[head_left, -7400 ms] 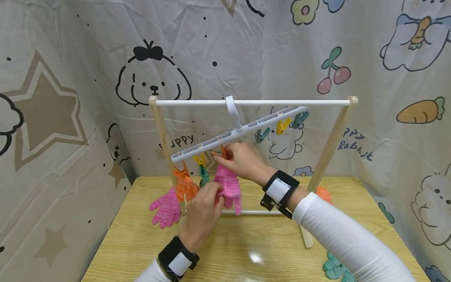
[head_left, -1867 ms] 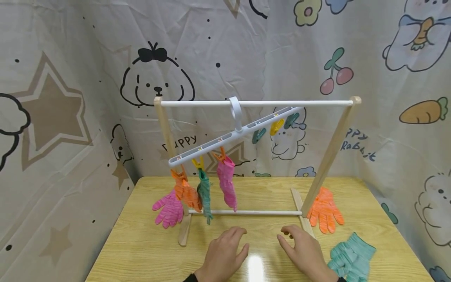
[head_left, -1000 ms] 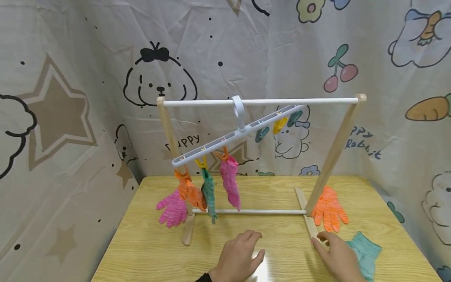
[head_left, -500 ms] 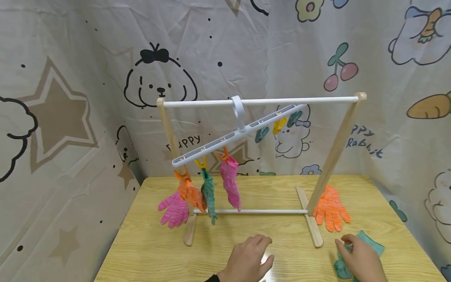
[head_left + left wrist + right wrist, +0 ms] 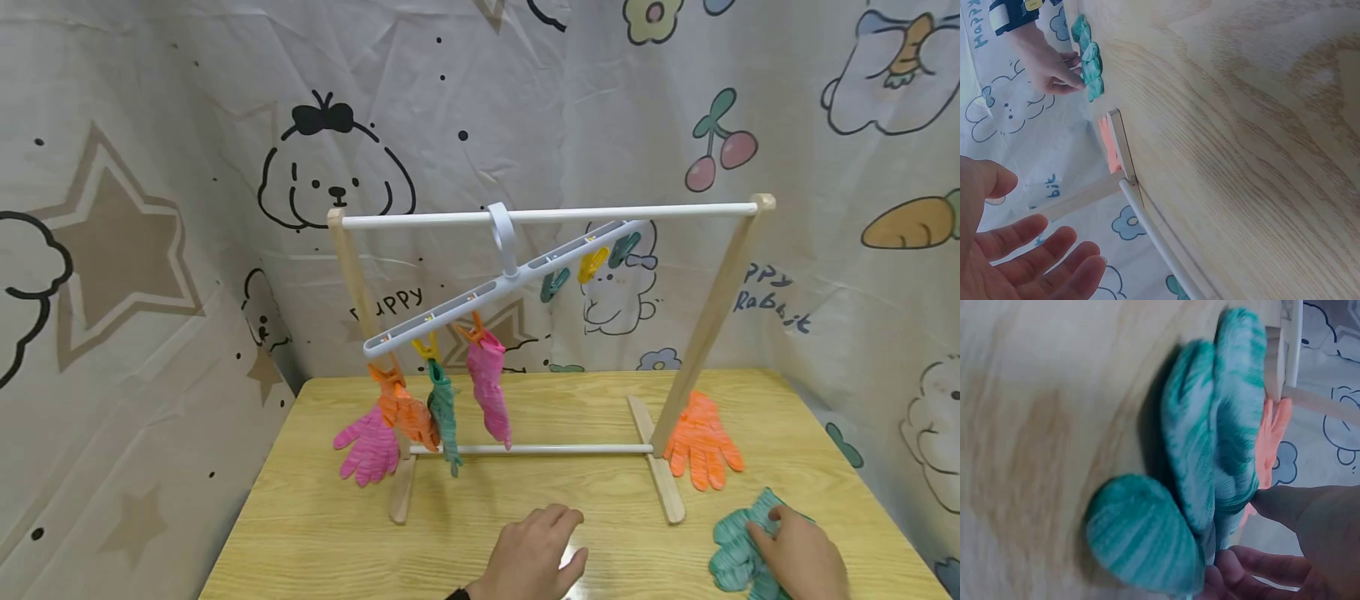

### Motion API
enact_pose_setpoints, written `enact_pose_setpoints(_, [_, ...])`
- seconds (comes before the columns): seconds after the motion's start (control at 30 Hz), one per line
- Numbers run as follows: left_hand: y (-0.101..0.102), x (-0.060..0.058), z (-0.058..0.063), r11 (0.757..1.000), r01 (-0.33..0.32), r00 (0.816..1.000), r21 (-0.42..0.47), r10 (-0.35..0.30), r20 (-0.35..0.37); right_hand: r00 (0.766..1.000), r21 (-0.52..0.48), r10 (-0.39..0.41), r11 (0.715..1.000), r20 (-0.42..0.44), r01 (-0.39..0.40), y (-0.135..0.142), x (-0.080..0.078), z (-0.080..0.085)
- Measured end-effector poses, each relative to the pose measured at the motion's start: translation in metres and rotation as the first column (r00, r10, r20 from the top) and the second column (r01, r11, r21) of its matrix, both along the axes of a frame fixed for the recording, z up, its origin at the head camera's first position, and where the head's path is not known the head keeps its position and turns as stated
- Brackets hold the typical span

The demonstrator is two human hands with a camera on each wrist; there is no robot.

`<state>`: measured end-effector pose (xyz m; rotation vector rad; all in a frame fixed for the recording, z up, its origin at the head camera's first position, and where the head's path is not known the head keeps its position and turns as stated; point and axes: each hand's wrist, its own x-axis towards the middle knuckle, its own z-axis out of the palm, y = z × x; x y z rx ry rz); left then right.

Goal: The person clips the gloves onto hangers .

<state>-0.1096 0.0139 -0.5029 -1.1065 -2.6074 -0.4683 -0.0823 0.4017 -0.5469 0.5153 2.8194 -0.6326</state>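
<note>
My right hand (image 5: 806,554) is at the green striped glove (image 5: 735,546) on the table's right side. Up close, the right wrist view shows the glove (image 5: 1235,425) with its fingers bunched, pinched between my thumb and curled fingers at one edge. My left hand (image 5: 531,557) hovers over the table's front middle, holding nothing; its fingers are loosely bent in the left wrist view. Clothespins on a tilted grey hanger (image 5: 450,317) hold an orange glove (image 5: 408,417), a green glove (image 5: 444,412) and a pink glove (image 5: 489,387).
The hanger hooks over the top bar (image 5: 637,213) of a wooden rack (image 5: 705,342). Unused clothespins, two teal and one yellow (image 5: 592,265), hang at its right end. An orange glove (image 5: 703,442) lies beside the rack's right foot, a pink glove (image 5: 367,446) by the left.
Both hands have left the pink glove, which now hangs from its clothespin. My right hand has moved right onto the green glove on the table; my left hand has drifted slightly right.
</note>
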Motion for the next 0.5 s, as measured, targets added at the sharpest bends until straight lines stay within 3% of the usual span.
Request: enact_pose_setpoints(0.5, [0.0018,-0.0003,-0.0027,1.000,0.006,1.000,0.000,-0.006,-0.015,0.995,0.031,0.009,0.999,0.095,-0.012,0.0057,-0.0061,-0.0001])
